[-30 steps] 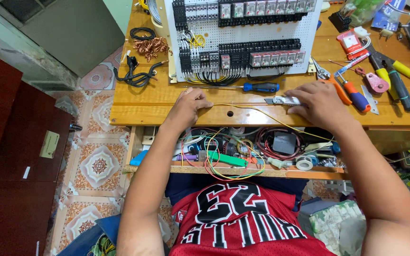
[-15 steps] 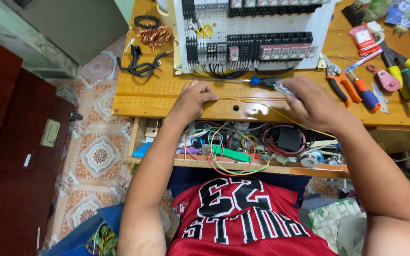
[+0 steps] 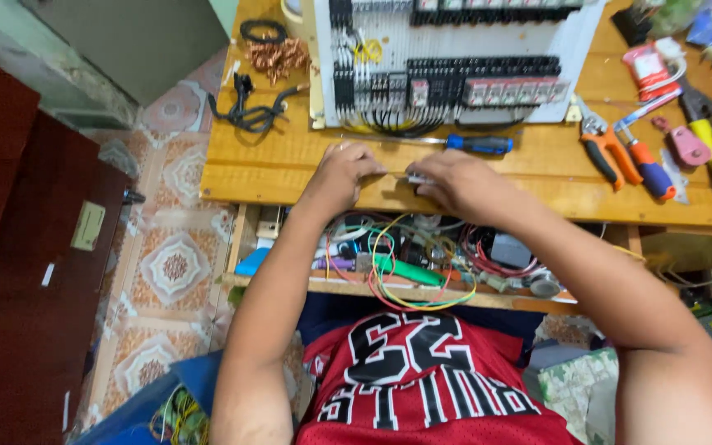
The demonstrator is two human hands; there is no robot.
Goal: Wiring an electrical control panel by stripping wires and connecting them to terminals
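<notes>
At the near edge of the wooden workbench, just below the blue-handled screwdriver, the left hand and right hand pinch opposite ends of a thin wire lying left-to-right between their closed fingertips.

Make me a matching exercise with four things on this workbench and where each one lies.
Things:
1. screwdriver
2. bare copper wire bundle
3. orange-handled pliers
4. black cable

Places:
A. far left corner of the bench
B. right of the white panel
C. just beyond both hands, left hand and right hand
D. left of the panel, nearer than the copper

Pairs: 1-C, 2-A, 3-B, 4-D
</notes>
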